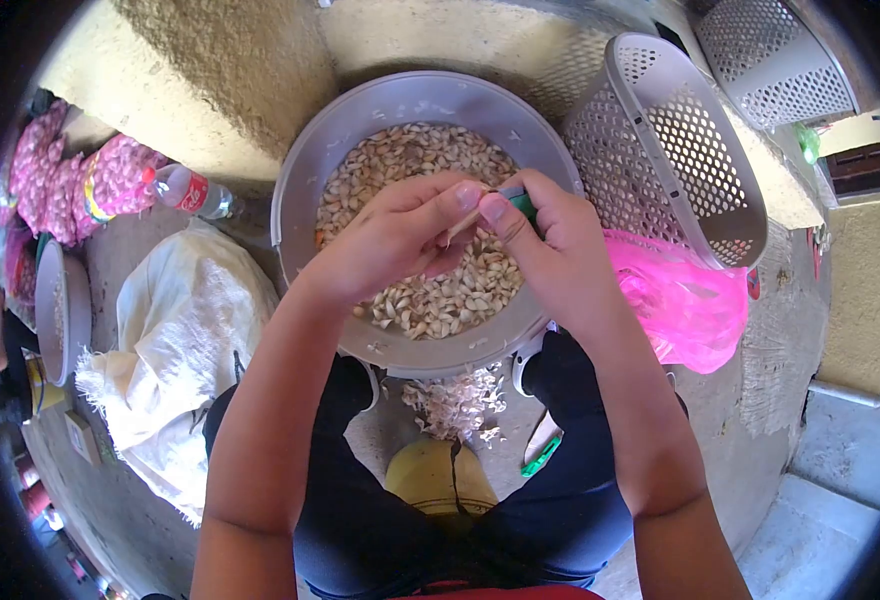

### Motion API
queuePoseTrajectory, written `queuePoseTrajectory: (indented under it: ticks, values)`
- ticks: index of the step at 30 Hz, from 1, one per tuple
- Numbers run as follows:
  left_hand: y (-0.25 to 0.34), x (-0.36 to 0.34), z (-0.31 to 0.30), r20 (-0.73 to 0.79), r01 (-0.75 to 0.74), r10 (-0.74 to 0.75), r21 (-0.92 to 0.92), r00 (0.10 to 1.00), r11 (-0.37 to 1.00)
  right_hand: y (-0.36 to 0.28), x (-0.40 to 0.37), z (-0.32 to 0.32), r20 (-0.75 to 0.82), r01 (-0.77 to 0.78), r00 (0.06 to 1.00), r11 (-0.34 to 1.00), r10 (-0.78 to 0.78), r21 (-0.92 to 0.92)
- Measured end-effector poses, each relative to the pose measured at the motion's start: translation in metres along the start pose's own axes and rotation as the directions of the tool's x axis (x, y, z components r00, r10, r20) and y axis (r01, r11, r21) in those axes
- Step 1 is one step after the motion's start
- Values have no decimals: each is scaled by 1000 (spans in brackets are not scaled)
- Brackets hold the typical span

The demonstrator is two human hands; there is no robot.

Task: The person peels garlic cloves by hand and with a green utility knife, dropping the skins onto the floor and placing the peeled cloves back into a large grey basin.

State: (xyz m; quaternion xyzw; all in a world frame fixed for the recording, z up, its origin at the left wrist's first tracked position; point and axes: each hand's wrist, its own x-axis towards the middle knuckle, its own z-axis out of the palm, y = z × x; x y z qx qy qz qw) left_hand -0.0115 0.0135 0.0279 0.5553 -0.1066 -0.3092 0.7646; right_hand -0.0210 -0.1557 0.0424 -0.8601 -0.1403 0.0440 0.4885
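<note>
A big grey tub [305,140] full of loose garlic cloves [440,300] stands between the knees. Over it, both hands meet at the fingertips. My left hand [410,225] is closed, pinching a pale garlic clove [463,224] between thumb and fingers. My right hand [560,235] is closed around a small tool with a green handle [522,204], which looks like a small knife; its blade is mostly hidden by the fingers. The right thumb presses close to the clove.
Peelings [455,403] lie on the floor below the tub. A grey perforated basket [660,150] and a pink plastic bag [680,300] sit at the right. A white sack [180,340], a Coca-Cola bottle [192,192] and net bags of garlic [120,175] are at the left.
</note>
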Motion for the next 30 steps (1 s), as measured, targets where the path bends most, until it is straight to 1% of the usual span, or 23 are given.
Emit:
queuePoseTrajectory:
  ticks: [2,3,5,8,11,12,14,15,17,18,21,23,24,25,26,27,29,30]
  values:
    - [-1,2,2,-35,3,-6,-76,999,997,-4,0,0,-14,0,1000,999,0,-50]
    - [-3,2,3,-56,-13,9,-81,998,997,-6,0,1,-22,-1,1000,997,-1,-76]
    - [-8,4,5,-101,-46,37,-92,994,995,-3,0,4,-51,43,998,992,-49,-115]
    - [-9,5,5,-125,-66,52,-111,991,992,-5,0,7,-65,69,995,987,-79,-143]
    - [-13,6,5,-190,-45,16,-147,982,988,-8,-1,9,-48,77,995,977,-89,-198]
    - [-10,7,7,-242,-45,6,-155,970,987,-9,-2,10,-39,79,995,972,-90,-223]
    - [-4,7,10,-344,-45,-17,-172,939,984,-9,-7,18,-32,150,986,958,-163,-245]
    - [-6,8,8,-332,-74,24,-140,943,987,-8,-8,21,-28,185,980,949,-199,-256]
    - [-11,10,2,-307,-135,106,-76,946,988,-6,-8,24,-27,155,986,968,-163,-196]
    - [-10,10,2,-319,-124,90,-88,944,988,-5,-8,25,-26,140,989,976,-146,-166]
    - [-5,8,3,-352,-110,65,-112,934,988,-6,-6,19,9,-54,998,996,54,-69]
    - [-1,6,2,-374,-124,74,-109,924,986,-1,-4,16,-41,-25,999,1000,25,20]
    - [-1,6,1,-360,-137,94,-97,928,986,1,-3,14,-67,-9,998,998,13,63]
    - [-1,7,-1,-346,-152,114,-84,931,985,2,0,10,-18,-160,985,953,170,256]
    - [-1,7,-1,-330,-166,133,-73,935,984,0,4,5,60,-306,948,850,312,429]
    - [-1,8,0,-315,-171,154,-26,937,985,-2,6,2,161,-438,889,694,428,572]
    - [-2,8,2,-282,-182,195,69,939,981,-4,5,1,241,-475,868,583,434,659]
    - [-2,9,2,-282,-182,195,70,939,981,-4,5,1,281,-492,857,522,432,697]
